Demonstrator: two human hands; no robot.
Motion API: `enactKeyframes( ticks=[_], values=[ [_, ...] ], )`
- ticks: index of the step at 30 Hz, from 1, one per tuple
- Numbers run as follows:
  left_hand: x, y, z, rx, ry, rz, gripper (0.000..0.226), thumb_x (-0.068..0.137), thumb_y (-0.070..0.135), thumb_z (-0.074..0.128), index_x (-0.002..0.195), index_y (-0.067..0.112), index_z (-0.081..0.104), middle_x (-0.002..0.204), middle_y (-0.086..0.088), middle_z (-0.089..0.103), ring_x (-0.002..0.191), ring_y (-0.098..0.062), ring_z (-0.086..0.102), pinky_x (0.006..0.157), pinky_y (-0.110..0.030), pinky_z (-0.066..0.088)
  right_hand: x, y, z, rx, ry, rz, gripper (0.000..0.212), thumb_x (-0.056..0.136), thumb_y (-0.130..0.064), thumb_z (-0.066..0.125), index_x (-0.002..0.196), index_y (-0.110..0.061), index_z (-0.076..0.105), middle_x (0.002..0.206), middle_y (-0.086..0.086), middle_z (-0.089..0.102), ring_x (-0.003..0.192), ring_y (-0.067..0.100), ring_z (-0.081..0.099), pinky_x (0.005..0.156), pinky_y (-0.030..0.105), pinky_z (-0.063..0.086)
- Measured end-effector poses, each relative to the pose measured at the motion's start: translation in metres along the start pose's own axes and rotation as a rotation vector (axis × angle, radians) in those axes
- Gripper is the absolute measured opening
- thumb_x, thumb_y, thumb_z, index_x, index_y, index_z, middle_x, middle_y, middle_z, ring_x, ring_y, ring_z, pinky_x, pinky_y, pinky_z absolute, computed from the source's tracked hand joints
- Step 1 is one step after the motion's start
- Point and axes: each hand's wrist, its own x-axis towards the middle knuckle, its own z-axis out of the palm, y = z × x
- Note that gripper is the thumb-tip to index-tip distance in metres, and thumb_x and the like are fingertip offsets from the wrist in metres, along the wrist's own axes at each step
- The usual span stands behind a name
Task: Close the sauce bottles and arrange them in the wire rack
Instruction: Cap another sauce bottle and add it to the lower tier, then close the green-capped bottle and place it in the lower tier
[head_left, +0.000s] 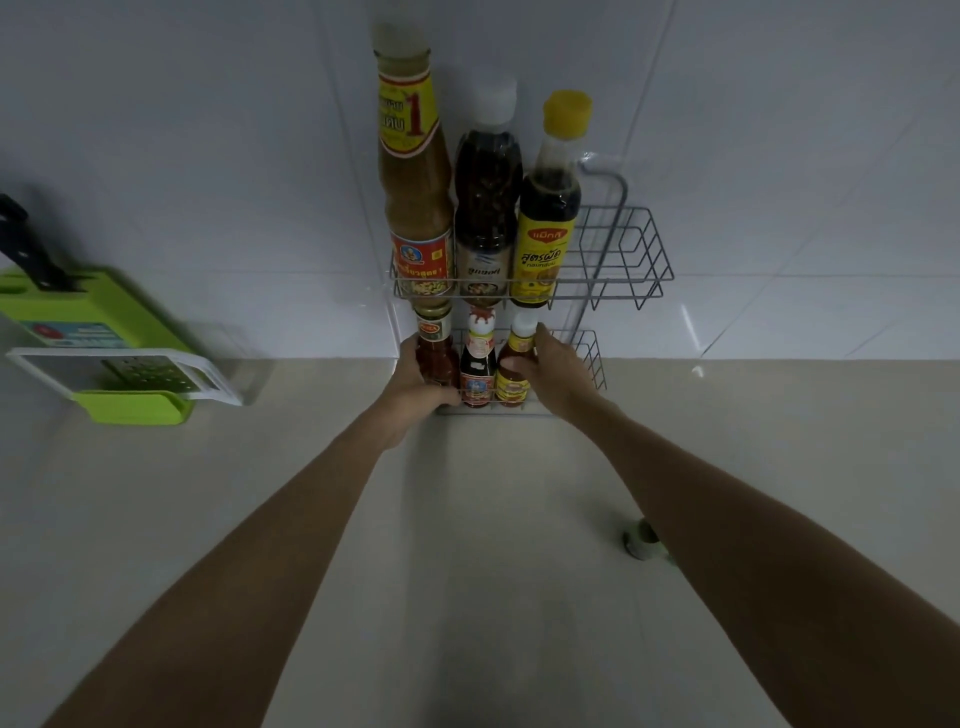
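A two-tier grey wire rack (631, 260) stands against the white tiled wall. Its top tier holds three tall capped bottles: a tan sauce bottle (413, 171), a dark chilli bottle (487, 202) and a dark yellow-capped bottle (548, 208). In the bottom tier stand a red chilli jar (435, 343), a small dark bottle with a white cap (478, 364) and a small yellow-labelled bottle (516, 369). My left hand (415, 389) wraps the red chilli jar. My right hand (558, 374) grips the yellow-labelled bottle from the right.
A green knife block with a black-handled knife (62, 296) and a white-framed grater on a green tray (135, 379) sit at the left. A small pale green cap-like object (641, 543) lies on the beige counter beside my right forearm. The rack's right halves hold nothing.
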Motion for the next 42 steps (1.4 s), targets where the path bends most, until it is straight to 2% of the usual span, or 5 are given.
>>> enactKeyframes(
  ticks=[9,16,23,33,42],
  values=[
    [-0.039,0.002,0.026,0.081,0.142,0.112,0.076,0.073,-0.015,0.067,0.136,0.015,0.037,0.092,0.022,0.048,0.079,0.006,0.049,0.051,0.003,0.038,-0.047,0.019,-0.061,0.024,-0.012,-0.081,0.054,0.095,-0.011,0.056,0.144,-0.013,0.035,0.145,0.011,0.048,0.128,0.029,0.05,0.101,0.031,0.039],
    [-0.095,-0.034,0.114,0.293,0.115,0.211,0.074,0.078,0.001,0.072,0.142,0.015,0.039,0.145,-0.004,0.042,0.133,-0.019,0.039,0.101,-0.022,0.032,-0.173,0.13,-0.101,-0.029,0.103,0.162,0.066,0.073,0.024,0.039,0.124,-0.012,0.059,0.127,0.01,0.062,0.107,0.023,0.061,0.086,0.024,0.049],
    [-0.118,-0.052,0.207,0.455,-0.305,0.15,0.084,0.079,0.005,0.074,0.15,0.012,0.029,0.157,-0.006,0.031,0.143,-0.019,0.03,0.11,-0.023,0.027,-0.219,0.183,-0.052,-0.192,-0.177,0.237,0.057,0.079,-0.011,0.072,0.132,-0.015,0.052,0.125,0.017,0.051,0.113,0.036,0.051,0.094,0.037,0.044],
    [-0.109,-0.062,0.247,0.415,-0.177,0.172,0.035,0.072,0.01,0.074,0.106,0.015,0.065,0.101,-0.004,0.072,0.094,-0.021,0.065,0.069,-0.022,0.041,-0.201,0.157,-0.085,0.515,0.306,0.272,0.035,0.082,-0.023,0.072,0.109,-0.026,0.05,0.1,-0.004,0.068,0.084,0.008,0.067,0.064,0.014,0.051],
    [-0.123,-0.046,0.202,0.116,-0.272,0.072,0.027,0.065,0.035,0.069,0.091,0.032,0.061,0.078,0.013,0.062,0.073,-0.004,0.06,0.066,-0.028,0.043,-0.196,0.102,-0.113,0.748,-0.056,-0.03,0.026,0.086,-0.009,0.069,0.107,-0.003,0.055,0.116,0.004,0.07,0.114,0.018,0.063,0.101,0.048,0.047]
  ],
)
